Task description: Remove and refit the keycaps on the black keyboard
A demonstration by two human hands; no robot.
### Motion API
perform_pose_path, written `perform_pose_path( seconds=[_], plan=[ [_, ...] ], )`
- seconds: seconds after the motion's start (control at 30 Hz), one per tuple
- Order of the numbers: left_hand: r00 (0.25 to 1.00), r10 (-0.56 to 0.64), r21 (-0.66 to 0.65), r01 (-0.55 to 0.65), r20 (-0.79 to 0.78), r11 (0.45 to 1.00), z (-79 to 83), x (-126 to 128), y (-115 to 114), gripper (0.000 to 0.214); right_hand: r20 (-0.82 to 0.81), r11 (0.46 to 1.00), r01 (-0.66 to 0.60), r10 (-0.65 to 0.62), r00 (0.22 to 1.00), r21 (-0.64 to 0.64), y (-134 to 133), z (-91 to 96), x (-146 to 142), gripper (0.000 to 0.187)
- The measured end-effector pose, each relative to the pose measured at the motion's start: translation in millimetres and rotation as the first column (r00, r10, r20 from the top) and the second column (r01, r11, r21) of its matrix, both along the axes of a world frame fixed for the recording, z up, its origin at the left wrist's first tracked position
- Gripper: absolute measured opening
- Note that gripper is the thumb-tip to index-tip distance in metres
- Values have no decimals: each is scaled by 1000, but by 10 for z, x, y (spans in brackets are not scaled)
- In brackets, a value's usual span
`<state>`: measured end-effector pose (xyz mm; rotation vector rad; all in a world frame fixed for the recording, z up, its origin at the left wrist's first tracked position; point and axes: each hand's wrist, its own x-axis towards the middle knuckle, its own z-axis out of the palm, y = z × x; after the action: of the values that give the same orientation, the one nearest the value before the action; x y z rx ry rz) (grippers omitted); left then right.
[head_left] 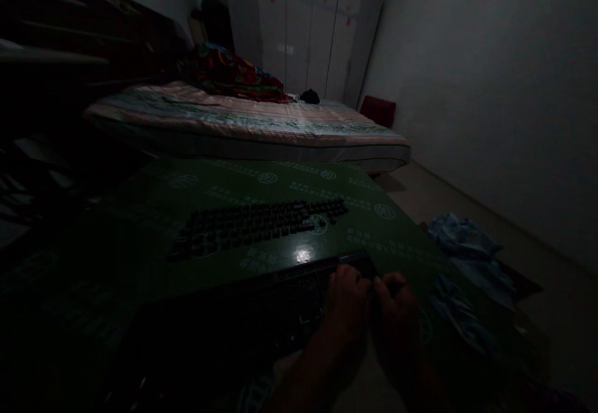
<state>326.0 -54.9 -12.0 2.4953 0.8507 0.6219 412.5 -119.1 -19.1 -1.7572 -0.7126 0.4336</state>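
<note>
A black keyboard (224, 313) lies slanted across the near part of the green table, very dark in the dim light. My left hand (346, 298) is over its right end, fingers curled in and closed. Just to the right, my right hand (397, 307) has thumb and fingers pinched together, almost meeting the left fingertips at the keyboard's right edge. Whatever is between the fingers is too dark and small to make out. Beyond the keyboard, loose black keycaps (247, 223) are laid out in rows, with a few scattered at their right end.
The green tabletop (280, 185) bears pale printed logos and lettering. Behind it stands a bed (261, 132) with a red patterned blanket (233, 76). Bluish crumpled cloths (462, 235) lie at the right. A pale wardrobe (299, 33) stands at the back.
</note>
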Motion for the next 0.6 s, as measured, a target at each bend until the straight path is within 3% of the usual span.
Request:
perform_pose_path(
  seconds=[0.23,0.37,0.5,0.6],
  plan=[
    [999,-28,59,27,16,998,9,-9,20,14,-179,973,-22,65,982,231,-32,3,-41,27],
    [990,-21,12,20,140,1000,80,-63,34,12,-174,964,-71,118,978,256,-64,27,-80,28],
    [971,-29,-104,55,235,993,184,-138,28,14,-58,971,-90,106,993,221,-50,112,-66,26],
    [959,12,-235,57,283,970,287,-188,18,25,182,977,-85,49,982,195,-14,233,27,25]
  ],
)
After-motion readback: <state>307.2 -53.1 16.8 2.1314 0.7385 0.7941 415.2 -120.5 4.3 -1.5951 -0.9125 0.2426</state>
